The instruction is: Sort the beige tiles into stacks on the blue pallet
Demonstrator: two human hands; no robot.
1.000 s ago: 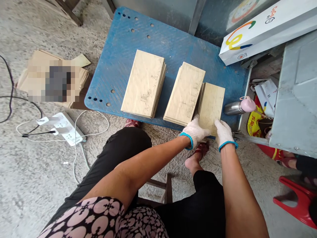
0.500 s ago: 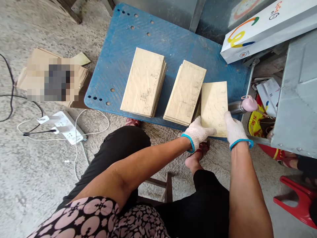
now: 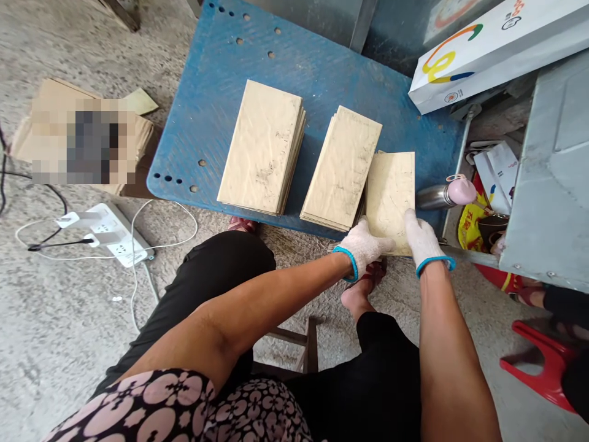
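Note:
Both my hands wear white knit gloves with blue cuffs. My left hand (image 3: 364,247) grips the near left corner of a beige rectangular tile (image 3: 391,191) at the right end of the blue board (image 3: 294,67). My right hand (image 3: 421,241) holds the same tile by its near right edge. The tile leans against a stack of like tiles (image 3: 341,166) to its left. A second, thicker stack (image 3: 261,147) lies further left on the board.
A metal flask with a pink cap (image 3: 445,194) lies just right of the tile. A white printed box (image 3: 492,43) sits at the back right, grey metal housing (image 3: 547,178) at the right. A power strip (image 3: 108,236) and cables lie on the concrete floor left; a red stool (image 3: 538,362) right.
The tile tipped flat and slid right half a second ago; now it has come back left against the middle stack. My right hand went right, then back with it.

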